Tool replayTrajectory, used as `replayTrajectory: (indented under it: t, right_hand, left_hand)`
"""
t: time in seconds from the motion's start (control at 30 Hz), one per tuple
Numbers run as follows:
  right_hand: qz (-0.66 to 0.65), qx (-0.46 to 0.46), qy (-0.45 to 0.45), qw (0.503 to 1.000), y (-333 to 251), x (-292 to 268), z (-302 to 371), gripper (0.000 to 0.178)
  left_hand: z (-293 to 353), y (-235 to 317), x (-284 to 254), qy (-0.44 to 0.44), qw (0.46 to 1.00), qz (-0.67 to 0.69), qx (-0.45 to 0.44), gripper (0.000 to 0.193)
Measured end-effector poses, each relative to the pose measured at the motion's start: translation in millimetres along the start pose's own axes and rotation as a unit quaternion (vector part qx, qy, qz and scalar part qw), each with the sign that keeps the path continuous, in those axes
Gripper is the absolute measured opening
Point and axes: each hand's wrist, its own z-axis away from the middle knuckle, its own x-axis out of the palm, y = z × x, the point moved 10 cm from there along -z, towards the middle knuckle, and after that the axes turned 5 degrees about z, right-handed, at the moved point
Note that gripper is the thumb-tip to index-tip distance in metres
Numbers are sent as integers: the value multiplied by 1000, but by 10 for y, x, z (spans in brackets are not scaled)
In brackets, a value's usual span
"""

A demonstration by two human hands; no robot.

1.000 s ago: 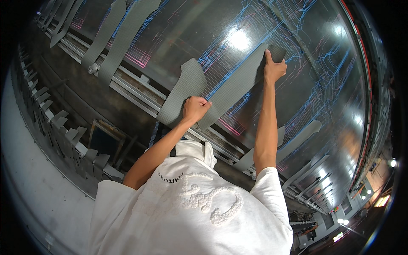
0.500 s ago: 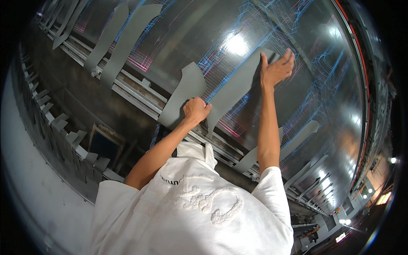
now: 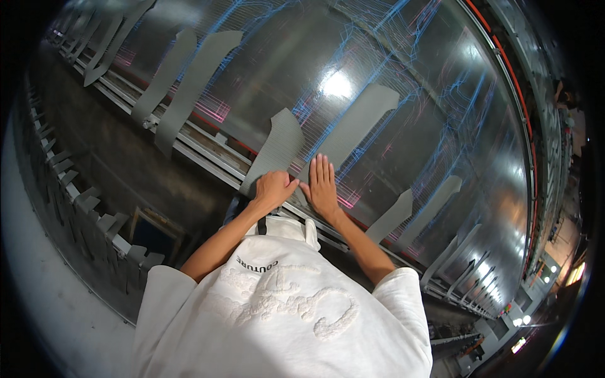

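Observation:
Two grey, strap-like fabric pieces lie side by side on the dark, glossy table [image 3: 265,82], which carries blue and pink line marks. The shorter, left piece [image 3: 279,143] has my left hand [image 3: 272,190] at its near end. That hand's fingers are curled; what they hold, if anything, is hidden. My right hand [image 3: 322,189] rests flat on the near part of the longer, right piece [image 3: 359,123], palm down and fingers stretched out. The two thumbs almost meet. The far end of the right piece lies flat, uncovered by either hand.
Further pairs of grey pieces lie along the table, such as one on the left [image 3: 200,82] and one on the right [image 3: 435,208]. A metal rail [image 3: 208,154] runs along the near edge. Grey strips hang from a rack [image 3: 88,196] at lower left.
My right hand has come back from the far end of the longer piece to its near part and now lies flat. My left hand has shifted slightly nearer and left.

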Motion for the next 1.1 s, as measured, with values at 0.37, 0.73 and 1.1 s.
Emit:
replayTrajectory:
  t: [0.37, 0.73, 1.1]
  right_hand:
    - [125, 45, -194, 972, -573, -502, -418, 79]
    - [-439, 223, -219, 842, -2292, 182, -2377, 64]
    - [-715, 308, -7, 627, -3201, 411, -3001, 21]
  left_hand:
    - [467, -732, -904, 112, 989, 99, 1, 39]
    - [760, -1865, -2357, 142, 974, 172, 28, 42]
    - [975, -2734, -4246, 316, 897, 272, 144, 32]
